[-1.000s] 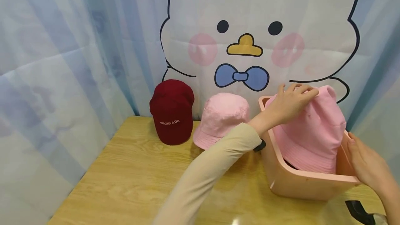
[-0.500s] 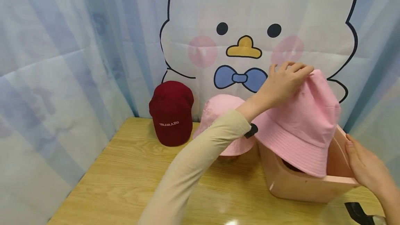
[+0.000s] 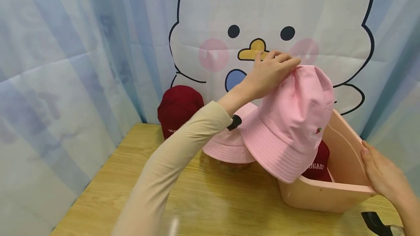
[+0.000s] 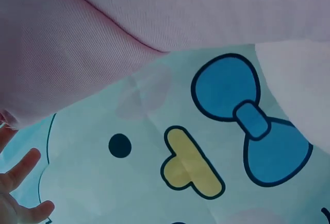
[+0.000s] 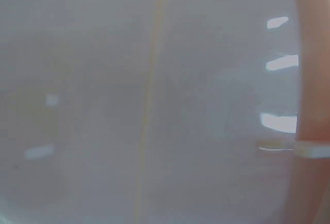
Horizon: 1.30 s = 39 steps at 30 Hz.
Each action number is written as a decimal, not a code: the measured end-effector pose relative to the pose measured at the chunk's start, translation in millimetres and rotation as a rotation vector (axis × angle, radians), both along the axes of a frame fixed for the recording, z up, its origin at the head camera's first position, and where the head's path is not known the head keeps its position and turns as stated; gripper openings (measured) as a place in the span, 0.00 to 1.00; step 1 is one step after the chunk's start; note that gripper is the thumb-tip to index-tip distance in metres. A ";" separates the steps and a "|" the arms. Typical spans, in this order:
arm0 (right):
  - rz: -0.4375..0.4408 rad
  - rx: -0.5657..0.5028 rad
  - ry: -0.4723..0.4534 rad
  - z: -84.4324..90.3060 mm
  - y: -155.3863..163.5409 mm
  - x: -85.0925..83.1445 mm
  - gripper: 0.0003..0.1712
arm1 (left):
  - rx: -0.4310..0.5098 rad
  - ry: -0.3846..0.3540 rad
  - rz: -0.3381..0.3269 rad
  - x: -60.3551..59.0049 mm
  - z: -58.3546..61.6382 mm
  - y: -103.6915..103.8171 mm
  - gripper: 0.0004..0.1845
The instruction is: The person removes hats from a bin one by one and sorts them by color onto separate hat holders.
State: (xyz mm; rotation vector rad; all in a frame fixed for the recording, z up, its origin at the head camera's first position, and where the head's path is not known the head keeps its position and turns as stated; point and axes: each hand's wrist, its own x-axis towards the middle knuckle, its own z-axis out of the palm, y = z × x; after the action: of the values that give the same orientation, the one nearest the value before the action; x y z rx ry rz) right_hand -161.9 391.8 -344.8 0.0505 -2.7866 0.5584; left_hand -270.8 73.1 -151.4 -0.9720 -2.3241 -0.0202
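Left hand pinches the crown of a pink cotton bucket hat, fingers curled over the top edge so the brim hangs free below the wrist and tilts toward the person. Held this way by the crown, the hat dangles clear above the near-left corner of a peach-pink plastic bin, which sits below and to the right of that hand. Inside the bin, under the hanging brim, a dark red cap with white lettering lies uncovered.

Right hand rests against the bin's right wall near the front corner, fingers fairly straight and laid along the plastic, apparently to steady the bin; whether the thumb hooks over the rim I cannot tell. The right wrist view is too blurred to add anything beyond an orange edge.

Below and behind the left forearm, a second pink bucket hat sits brim-down on the light wooden table, and further left a maroon baseball cap stands against the curtain printed with a white cartoon duck. The left wrist view shows pink fabric close overhead, with the duck's blue bow tie beyond.
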 end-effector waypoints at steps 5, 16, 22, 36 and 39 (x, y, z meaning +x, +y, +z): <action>-0.003 -0.002 0.000 -0.4 -0.3 -0.3 0.30 | 0.060 0.065 -0.011 -3.7 3.3 -19.4 0.14; 0.001 0.009 0.015 -1.9 1.6 -3.9 0.29 | 0.188 0.135 0.031 -23.8 8.1 -52.2 0.13; -0.003 0.014 0.008 -1.4 2.9 -4.9 0.30 | 0.236 0.085 0.113 -41.0 -3.2 -68.3 0.14; 0.000 0.012 0.011 -0.4 3.4 -3.0 0.29 | 0.300 0.124 0.107 -55.9 -28.7 -64.4 0.14; 0.001 0.009 0.015 -0.3 3.3 -2.9 0.29 | 0.250 0.134 0.093 -56.5 -40.7 -63.5 0.13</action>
State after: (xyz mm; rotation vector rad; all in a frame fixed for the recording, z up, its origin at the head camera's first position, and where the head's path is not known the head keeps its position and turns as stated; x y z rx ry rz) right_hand -164.7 395.2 -345.1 0.0574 -2.7752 0.5429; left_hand -327.3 9.6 -192.1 -0.7186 -2.1784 -0.1976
